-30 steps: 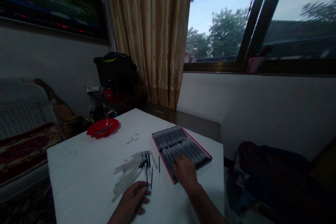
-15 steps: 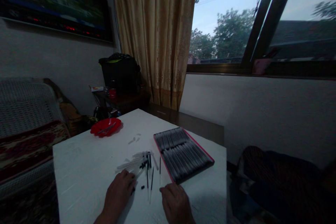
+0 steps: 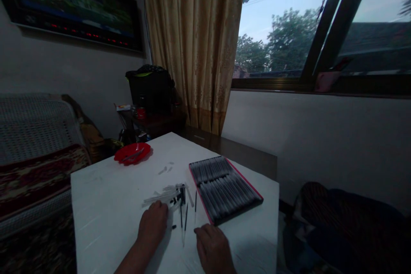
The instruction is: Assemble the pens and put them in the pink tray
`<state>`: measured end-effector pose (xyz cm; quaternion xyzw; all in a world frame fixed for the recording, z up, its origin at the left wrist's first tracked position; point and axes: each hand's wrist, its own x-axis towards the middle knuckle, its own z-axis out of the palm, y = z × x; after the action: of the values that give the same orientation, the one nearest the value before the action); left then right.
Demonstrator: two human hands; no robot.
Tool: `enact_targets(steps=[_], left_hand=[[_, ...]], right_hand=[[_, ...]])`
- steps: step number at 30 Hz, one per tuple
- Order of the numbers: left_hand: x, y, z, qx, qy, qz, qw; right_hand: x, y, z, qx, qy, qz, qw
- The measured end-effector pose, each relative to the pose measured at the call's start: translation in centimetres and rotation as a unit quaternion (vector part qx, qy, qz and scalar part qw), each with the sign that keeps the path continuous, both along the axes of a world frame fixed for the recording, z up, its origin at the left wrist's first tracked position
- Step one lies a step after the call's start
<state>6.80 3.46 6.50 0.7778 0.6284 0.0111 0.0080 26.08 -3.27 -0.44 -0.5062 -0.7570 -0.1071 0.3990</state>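
My left hand (image 3: 154,221) rests at the near edge of a loose pile of clear tubes (image 3: 160,197), its fingers bent down; whatever is under the fingertips is hidden. Right of it, thin dark-and-clear sticks (image 3: 186,218) and a small black piece (image 3: 174,227) lie on the white table. My right hand (image 3: 213,246) is closed at the near corner of a flat tray (image 3: 210,212) with a pink edge, thumb and fingers pressed together; anything between them is too small to make out. Rows of dark-and-clear sticks fill the tray.
A red scalloped dish (image 3: 132,154) with a thin tool in it sits at the table's (image 3: 109,205) far left. Small clear scraps (image 3: 166,169) lie beyond the pile. A woven chair (image 3: 35,124) stands left; dark cloth (image 3: 346,222) lies to the right.
My left hand has moved slightly forward and right, closer against the tube pile. The right hand has barely moved. The camera view has shifted a little.
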Motion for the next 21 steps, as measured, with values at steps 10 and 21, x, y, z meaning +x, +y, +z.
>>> enact_targets(steps=[10, 21], left_hand=[[2.9, -5.9, -4.3, -0.054, -0.345, -0.065, 0.935], [0.7, -6.9, -6.3, -0.061, -0.393, -0.040, 0.916]], right_hand=[[-0.6, -0.3, 0.3, -0.154, 0.320, 0.068, 0.932], [-0.7, 0.2, -0.8, -0.266, 0.600, 0.077, 0.751]])
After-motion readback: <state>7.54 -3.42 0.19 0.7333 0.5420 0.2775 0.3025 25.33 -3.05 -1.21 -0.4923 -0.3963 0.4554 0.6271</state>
